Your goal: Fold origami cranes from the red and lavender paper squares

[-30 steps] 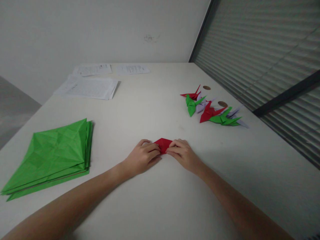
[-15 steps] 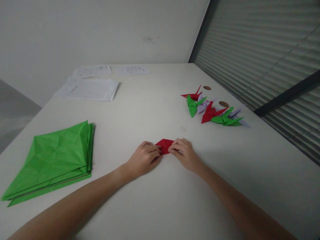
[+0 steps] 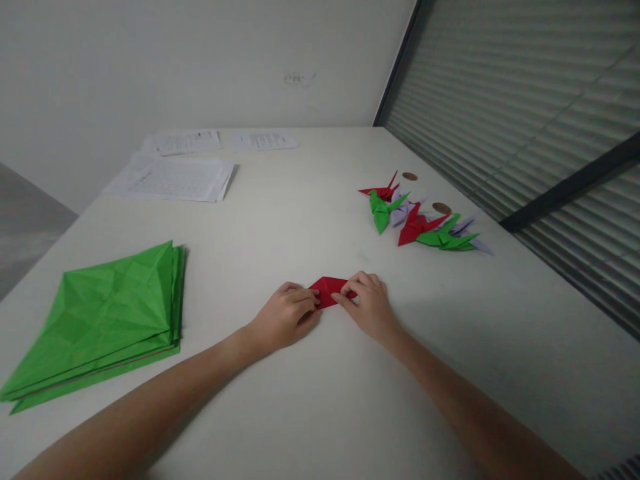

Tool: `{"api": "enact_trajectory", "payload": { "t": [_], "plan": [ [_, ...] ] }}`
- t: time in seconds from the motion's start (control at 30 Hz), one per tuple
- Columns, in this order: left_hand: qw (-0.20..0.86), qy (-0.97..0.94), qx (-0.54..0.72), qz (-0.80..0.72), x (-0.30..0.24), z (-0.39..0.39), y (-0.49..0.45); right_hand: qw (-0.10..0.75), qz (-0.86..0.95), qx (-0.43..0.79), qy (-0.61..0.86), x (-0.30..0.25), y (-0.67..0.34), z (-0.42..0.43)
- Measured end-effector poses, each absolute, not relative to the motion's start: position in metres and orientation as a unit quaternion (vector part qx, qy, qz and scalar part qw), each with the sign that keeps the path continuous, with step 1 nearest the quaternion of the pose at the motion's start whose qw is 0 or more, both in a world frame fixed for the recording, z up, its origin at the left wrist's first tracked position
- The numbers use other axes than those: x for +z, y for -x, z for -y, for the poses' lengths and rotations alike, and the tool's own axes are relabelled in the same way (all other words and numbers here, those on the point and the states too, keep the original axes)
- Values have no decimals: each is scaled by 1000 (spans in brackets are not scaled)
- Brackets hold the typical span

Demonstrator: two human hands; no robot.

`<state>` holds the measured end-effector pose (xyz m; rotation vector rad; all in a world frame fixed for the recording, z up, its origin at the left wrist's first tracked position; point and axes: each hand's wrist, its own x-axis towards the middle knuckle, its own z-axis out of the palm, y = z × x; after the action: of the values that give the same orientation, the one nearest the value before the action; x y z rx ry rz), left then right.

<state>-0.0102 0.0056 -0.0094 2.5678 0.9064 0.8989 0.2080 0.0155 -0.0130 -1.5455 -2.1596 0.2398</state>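
Observation:
A small folded piece of red origami paper (image 3: pixel 327 288) lies on the white table between my two hands. My left hand (image 3: pixel 293 313) is closed at its left end, with fingertips pressing the paper down and partly covering it. My right hand (image 3: pixel 367 303) is at the right end, thumb and forefinger bent toward each other over the paper's edge. The parts of the paper under the fingers are hidden. A stack of creased green paper sheets (image 3: pixel 113 300) lies to the left of my left forearm.
Several folded paper cranes, among them a red crane (image 3: pixel 415 225), a green crane (image 3: pixel 383 212) and a purple one (image 3: pixel 400 212), sit at the right. Behind them are two round brown table inserts (image 3: pixel 441 208). Printed sheets (image 3: pixel 183 179) lie back left. Window blinds (image 3: pixel 525 87) border the right.
My right thumb and forefinger have opened apart slightly and shifted, showing more of the red paper's right end. My left hand keeps its hold. The view has shifted slightly.

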Motion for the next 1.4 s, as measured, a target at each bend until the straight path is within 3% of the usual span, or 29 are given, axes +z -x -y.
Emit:
{"api": "enact_trajectory", "payload": {
  "t": [0.47, 0.67, 1.4],
  "plan": [
    [148, -880, 304, -333, -4, -4, 11, 212, 798, 86, 557, -14, -212, -18],
    [83, -922, 243, -291, -3, -2, 11, 215, 800, 89, 553, -14, -212, -18],
    [83, -911, 279, -293, -1, -2, 11, 214, 782, 69, 581, -11, -208, -15]
  ]
}}
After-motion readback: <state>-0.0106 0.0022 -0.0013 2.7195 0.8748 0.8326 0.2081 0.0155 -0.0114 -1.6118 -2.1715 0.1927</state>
